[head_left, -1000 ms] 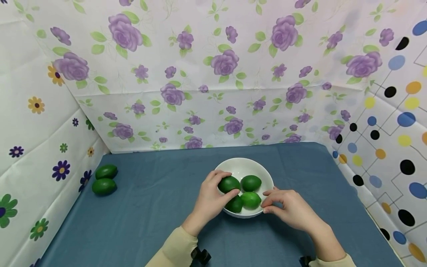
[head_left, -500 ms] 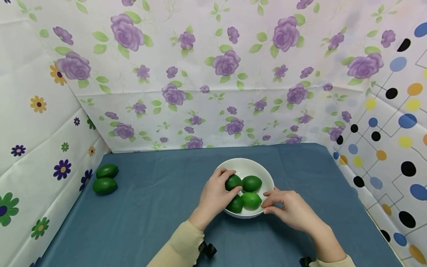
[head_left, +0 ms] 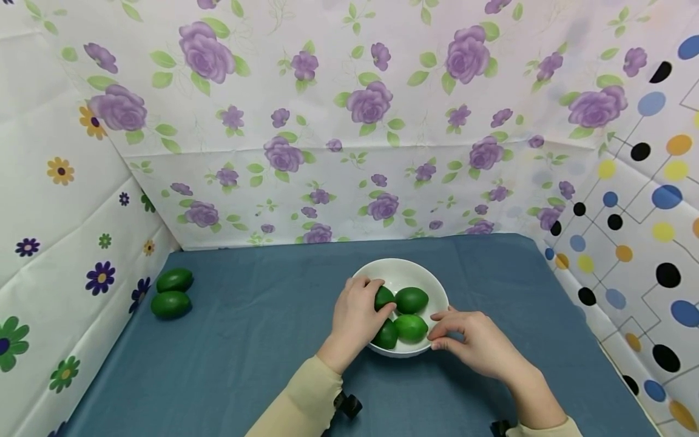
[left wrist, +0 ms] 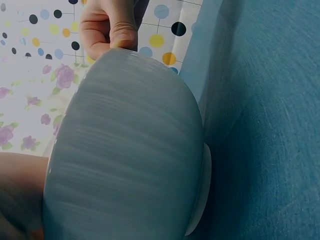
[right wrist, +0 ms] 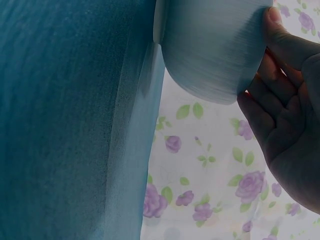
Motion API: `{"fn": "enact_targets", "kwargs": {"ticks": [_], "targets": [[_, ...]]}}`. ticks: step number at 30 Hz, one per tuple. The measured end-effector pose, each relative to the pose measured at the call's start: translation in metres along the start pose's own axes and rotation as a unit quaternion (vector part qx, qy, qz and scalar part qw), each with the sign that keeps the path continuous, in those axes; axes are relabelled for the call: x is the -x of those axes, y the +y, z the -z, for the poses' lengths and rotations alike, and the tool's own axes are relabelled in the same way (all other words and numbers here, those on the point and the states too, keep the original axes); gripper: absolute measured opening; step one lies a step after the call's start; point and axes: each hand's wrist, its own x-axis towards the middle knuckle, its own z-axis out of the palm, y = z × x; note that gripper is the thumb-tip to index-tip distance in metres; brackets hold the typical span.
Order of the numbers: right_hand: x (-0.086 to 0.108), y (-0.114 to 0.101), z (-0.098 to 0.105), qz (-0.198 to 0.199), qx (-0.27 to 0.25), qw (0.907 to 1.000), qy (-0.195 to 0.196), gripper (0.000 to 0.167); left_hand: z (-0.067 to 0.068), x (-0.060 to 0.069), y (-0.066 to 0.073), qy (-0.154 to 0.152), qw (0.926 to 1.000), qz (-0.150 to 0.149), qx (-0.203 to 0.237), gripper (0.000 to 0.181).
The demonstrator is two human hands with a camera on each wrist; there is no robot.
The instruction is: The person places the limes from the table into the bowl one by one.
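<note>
A white bowl (head_left: 394, 272) stands on the blue cloth, right of centre in the head view. My left hand (head_left: 355, 312) reaches over its left rim, fingers and thumb around a dark green lime (head_left: 383, 297). That hand covers part of the lime. Three more limes lie in the bowl: a dark one (head_left: 412, 300) at the back, a brighter one (head_left: 411, 328) in front, and another dark one (head_left: 386, 335) near my left thumb. My right hand (head_left: 475, 341) pinches the bowl's right rim, as the right wrist view also shows with its thumb (right wrist: 275, 20) against the wall.
Two dark green limes, one (head_left: 175, 280) behind the other (head_left: 171, 304), lie at the left edge of the blue cloth (head_left: 262, 315). A flowered curtain (head_left: 327, 133) rises behind, with patterned sheets at both sides.
My left hand has shifted slightly right, further over the bowl, and now hides more of the lime it holds. My right hand and the bowl have stayed in place.
</note>
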Motion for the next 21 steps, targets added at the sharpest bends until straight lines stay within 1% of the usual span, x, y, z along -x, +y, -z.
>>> {"fn": "enact_targets", "kwargs": {"ticks": [4,7,9,11,16,21], "targets": [[-0.0004,0.0004,0.0000,0.001,0.002,1.0000,0.000,0.012,-0.0019,-0.0023,0.0011,-0.013,0.9993,0.000,-0.035,0.044],[-0.0002,0.0008,-0.0002,0.002,0.001,1.0000,0.000,0.012,-0.0035,-0.0040,0.0022,-0.018,0.9979,-0.007,-0.062,0.037],[-0.0001,0.0010,-0.0004,0.002,-0.003,1.0000,-0.001,0.011,-0.0044,-0.0046,0.0027,-0.015,0.9970,-0.012,-0.076,0.031],[-0.0001,0.0011,-0.0006,0.004,-0.005,1.0000,-0.002,0.011,-0.0054,-0.0046,0.0027,-0.010,0.9966,-0.014,-0.081,0.028],[0.0000,0.0016,-0.0007,0.006,-0.003,1.0000,0.001,0.012,-0.0071,-0.0039,0.0025,-0.006,0.9956,-0.017,-0.091,0.028],[-0.0002,0.0021,-0.0007,0.007,-0.002,1.0000,0.001,0.013,-0.0083,-0.0031,0.0025,-0.008,0.9957,-0.018,-0.091,0.029]]}}
